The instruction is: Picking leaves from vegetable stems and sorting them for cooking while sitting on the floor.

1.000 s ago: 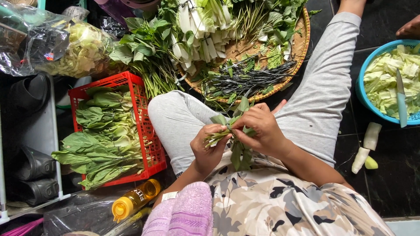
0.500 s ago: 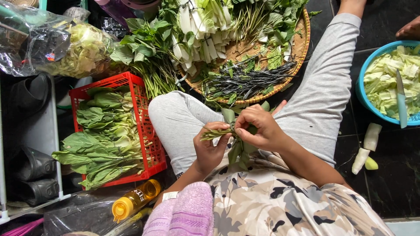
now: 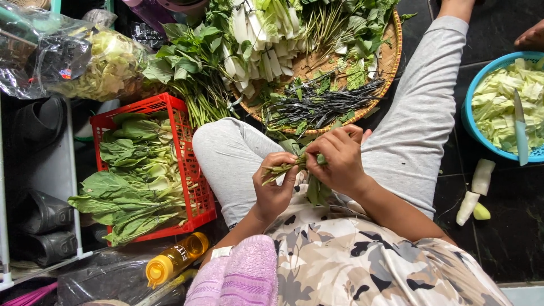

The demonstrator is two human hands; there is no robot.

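Over my lap, both hands grip one small bunch of leafy greens [image 3: 283, 168]. My left hand [image 3: 276, 191] pinches the stem ends, which point left. My right hand [image 3: 341, 162] closes over the leafy part, and a few leaves hang below it. I sit on a dark floor in grey trousers, knees apart. Just beyond my hands lies a round woven tray [image 3: 392, 54] piled with white-stemmed greens, herbs and dark thin stalks.
A red crate [image 3: 195, 187] of broad-leaf greens stands at my left knee, with a yellow bottle [image 3: 173, 262] below it. At right a blue basin [image 3: 468, 122] holds chopped cabbage and a knife [image 3: 520, 130]. Pale stem pieces [image 3: 475, 191] lie on the floor. Another person's hand [image 3: 532, 35] shows top right.
My hands have shifted slightly lower over my lap, and the bunch has turned so its stems stick out further to the left. Nothing else has moved.
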